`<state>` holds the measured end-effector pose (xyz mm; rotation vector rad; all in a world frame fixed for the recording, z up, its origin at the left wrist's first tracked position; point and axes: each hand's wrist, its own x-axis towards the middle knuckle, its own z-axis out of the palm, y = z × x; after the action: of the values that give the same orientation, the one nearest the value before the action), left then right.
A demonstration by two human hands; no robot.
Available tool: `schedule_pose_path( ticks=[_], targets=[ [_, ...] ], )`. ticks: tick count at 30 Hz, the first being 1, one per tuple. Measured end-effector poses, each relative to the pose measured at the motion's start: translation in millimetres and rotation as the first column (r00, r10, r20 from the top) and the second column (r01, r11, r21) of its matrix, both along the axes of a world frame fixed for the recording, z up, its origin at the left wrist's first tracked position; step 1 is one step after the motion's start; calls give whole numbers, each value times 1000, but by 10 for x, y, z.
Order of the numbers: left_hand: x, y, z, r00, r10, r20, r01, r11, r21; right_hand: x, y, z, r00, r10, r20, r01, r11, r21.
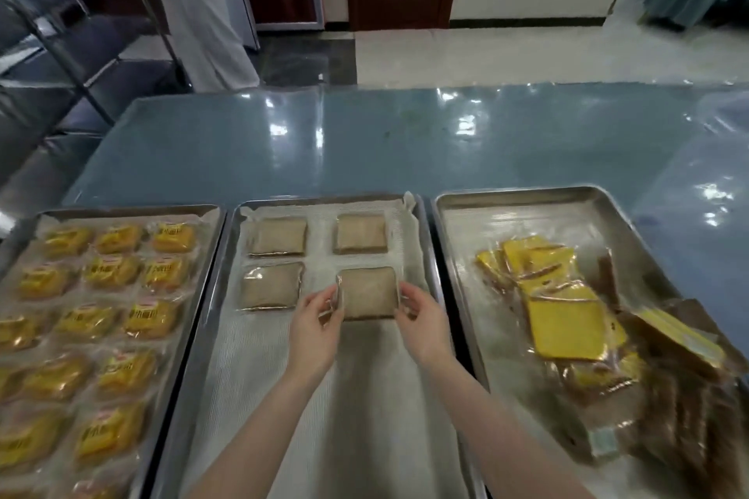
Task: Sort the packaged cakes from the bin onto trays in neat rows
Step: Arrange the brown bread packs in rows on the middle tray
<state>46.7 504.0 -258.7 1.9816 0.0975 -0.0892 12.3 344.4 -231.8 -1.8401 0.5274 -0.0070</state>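
A brown packaged cake lies on the paper-lined middle tray, in the second row on the right. My left hand pinches its left wrapper edge and my right hand pinches its right edge. Three more brown packaged cakes sit on the same tray: two in the far row and one to the left in the second row. The right tray holds a loose pile of yellow and brown packaged cakes.
The left tray is filled with neat rows of yellow packaged cakes. All trays stand on a glossy blue table. A person in a white apron stands beyond the table beside a metal rack.
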Motion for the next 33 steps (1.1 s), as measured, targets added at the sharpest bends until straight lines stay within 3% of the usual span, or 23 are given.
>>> schedule_pose_path(
  ticks=[9,16,20,23,28,33],
  targets=[
    [440,88,-337,990,-140,4,140,987,74,431,134,-288,997,16,-75,-25,992,-120],
    [508,32,-377,981,-191,-17,189,948,257,460,70,-310,993,75,-88,-90,979,-183],
    [393,-54,-212,990,-106,89,75,950,304,305,-42,-177,993,101,-64,-110,978,-176],
    [128,-312,-71,975,-108,193,63,971,229,-95,-287,-70,996,77,49,-61,959,-276],
    [-692,-1165,134,940,-322,111,324,946,2,-1170,-1046,81,986,1,164,85,853,-515],
    [-1428,-2030,172,840,-543,-10,543,840,-2,-2160,-1911,132,958,-243,155,277,625,-730]
  ],
)
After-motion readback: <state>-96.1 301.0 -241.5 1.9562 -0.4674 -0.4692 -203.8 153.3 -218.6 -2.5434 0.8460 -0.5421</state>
